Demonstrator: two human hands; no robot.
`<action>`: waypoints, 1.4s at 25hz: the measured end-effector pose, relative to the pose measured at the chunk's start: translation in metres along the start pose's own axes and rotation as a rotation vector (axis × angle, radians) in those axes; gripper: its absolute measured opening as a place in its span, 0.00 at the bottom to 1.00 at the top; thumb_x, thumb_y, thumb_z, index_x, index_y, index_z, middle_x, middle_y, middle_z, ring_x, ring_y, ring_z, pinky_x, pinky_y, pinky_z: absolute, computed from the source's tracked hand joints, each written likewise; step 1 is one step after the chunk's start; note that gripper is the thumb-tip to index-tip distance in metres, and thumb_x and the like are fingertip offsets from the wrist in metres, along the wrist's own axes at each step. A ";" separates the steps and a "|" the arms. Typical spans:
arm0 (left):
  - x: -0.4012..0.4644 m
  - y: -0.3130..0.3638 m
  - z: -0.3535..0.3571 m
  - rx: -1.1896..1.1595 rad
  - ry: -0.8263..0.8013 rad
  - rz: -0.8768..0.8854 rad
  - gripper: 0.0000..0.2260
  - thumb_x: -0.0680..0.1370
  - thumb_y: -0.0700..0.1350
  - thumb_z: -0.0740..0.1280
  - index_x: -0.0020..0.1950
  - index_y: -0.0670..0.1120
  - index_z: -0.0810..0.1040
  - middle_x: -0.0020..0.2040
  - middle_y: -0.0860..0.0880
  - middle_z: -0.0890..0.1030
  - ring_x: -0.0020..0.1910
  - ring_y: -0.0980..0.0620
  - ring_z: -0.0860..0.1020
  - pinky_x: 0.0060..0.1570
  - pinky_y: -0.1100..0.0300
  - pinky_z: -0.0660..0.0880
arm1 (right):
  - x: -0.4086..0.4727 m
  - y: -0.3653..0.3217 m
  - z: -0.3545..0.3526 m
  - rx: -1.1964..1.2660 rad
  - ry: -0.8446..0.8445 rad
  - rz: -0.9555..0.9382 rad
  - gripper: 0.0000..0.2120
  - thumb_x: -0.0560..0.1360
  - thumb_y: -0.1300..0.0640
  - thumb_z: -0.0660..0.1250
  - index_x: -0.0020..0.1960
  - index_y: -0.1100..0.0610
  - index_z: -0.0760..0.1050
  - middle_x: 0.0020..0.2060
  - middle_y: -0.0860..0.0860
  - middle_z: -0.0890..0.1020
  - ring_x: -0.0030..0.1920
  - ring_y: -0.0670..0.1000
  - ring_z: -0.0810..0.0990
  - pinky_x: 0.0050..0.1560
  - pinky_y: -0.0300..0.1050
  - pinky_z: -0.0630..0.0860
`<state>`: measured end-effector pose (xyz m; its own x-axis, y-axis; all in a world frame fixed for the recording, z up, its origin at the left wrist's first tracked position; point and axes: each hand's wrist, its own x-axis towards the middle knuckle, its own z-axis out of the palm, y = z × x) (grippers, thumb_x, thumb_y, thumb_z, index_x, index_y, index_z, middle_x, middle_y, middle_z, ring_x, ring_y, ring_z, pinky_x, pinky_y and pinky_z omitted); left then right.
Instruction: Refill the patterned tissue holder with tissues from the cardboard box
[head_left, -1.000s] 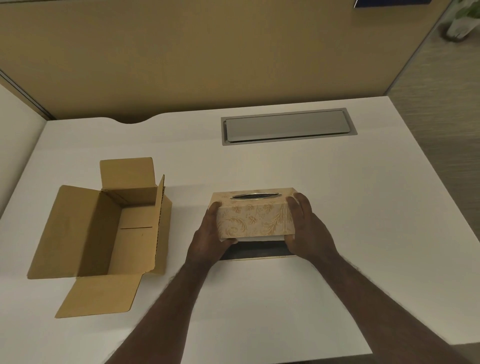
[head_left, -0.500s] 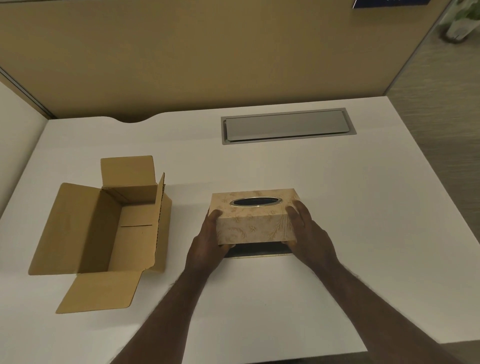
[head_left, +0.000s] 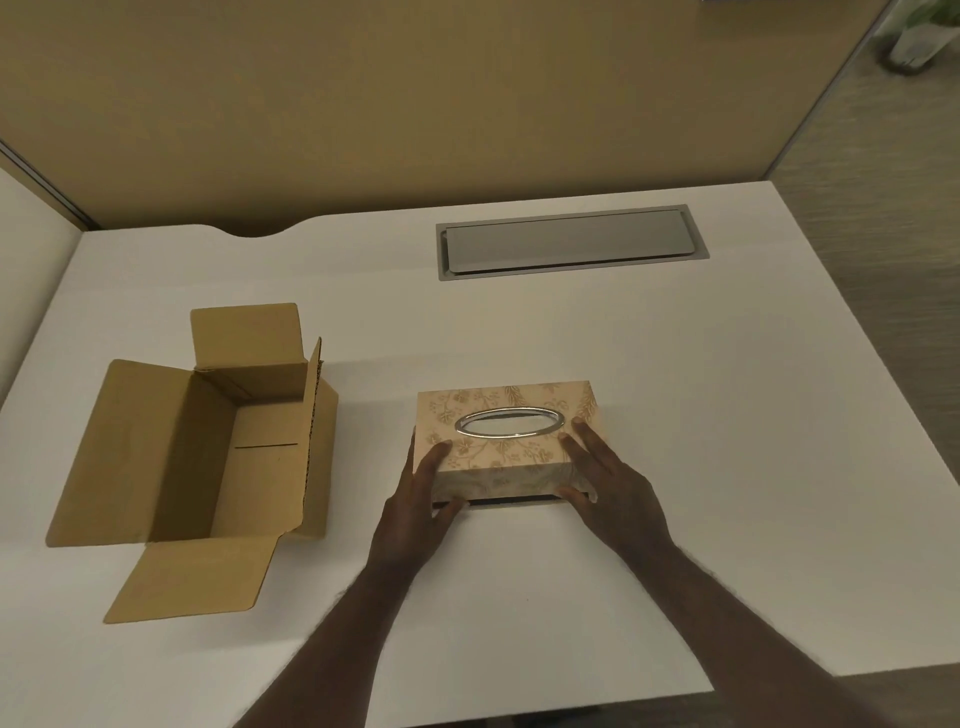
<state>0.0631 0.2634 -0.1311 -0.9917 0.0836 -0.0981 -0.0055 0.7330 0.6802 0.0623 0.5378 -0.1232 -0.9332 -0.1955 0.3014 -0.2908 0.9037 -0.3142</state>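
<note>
The patterned tissue holder (head_left: 506, 441), beige with a leafy print and a silver oval slot on top, sits in the middle of the white desk (head_left: 675, 415). Its cover rests almost flat on a dark base, with a thin dark gap along the near edge. My left hand (head_left: 423, 499) grips the holder's near left corner. At the near right corner my right hand (head_left: 605, 488) holds it, fingers lying on top. The cardboard box (head_left: 208, 447) stands to the left with its flaps spread, and its inside looks empty.
A grey cable hatch (head_left: 569, 241) is set into the desk behind the holder. A tan partition wall (head_left: 415, 104) runs along the far edge. The desk's right edge drops to the floor, where a potted plant (head_left: 919, 36) stands far right.
The holder's cover has come down from a tilted, raised position to nearly flat on its base. Both hands have stayed on its near corners, and its top now faces up.
</note>
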 end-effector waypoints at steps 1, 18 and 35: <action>-0.003 -0.002 0.001 -0.002 0.007 0.011 0.35 0.73 0.46 0.75 0.71 0.64 0.58 0.77 0.48 0.66 0.63 0.44 0.79 0.51 0.59 0.77 | -0.002 -0.001 0.001 0.003 0.020 -0.007 0.33 0.62 0.56 0.82 0.65 0.57 0.78 0.68 0.53 0.77 0.45 0.53 0.87 0.34 0.45 0.82; -0.018 -0.009 0.010 0.047 0.003 0.027 0.32 0.78 0.42 0.69 0.78 0.57 0.60 0.79 0.47 0.63 0.66 0.44 0.77 0.53 0.50 0.80 | -0.021 0.002 0.012 -0.008 0.065 -0.062 0.34 0.64 0.64 0.80 0.67 0.53 0.72 0.65 0.53 0.80 0.36 0.53 0.85 0.33 0.41 0.80; -0.021 0.000 0.005 0.053 -0.035 0.010 0.37 0.78 0.50 0.68 0.78 0.60 0.47 0.81 0.49 0.53 0.69 0.45 0.74 0.52 0.53 0.81 | -0.023 0.001 0.005 -0.119 0.011 -0.031 0.24 0.74 0.45 0.65 0.68 0.53 0.75 0.68 0.49 0.75 0.55 0.55 0.85 0.34 0.45 0.82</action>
<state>0.0847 0.2651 -0.1325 -0.9865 0.1144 -0.1173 0.0126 0.7667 0.6419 0.0821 0.5408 -0.1347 -0.9218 -0.2204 0.3190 -0.2916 0.9363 -0.1956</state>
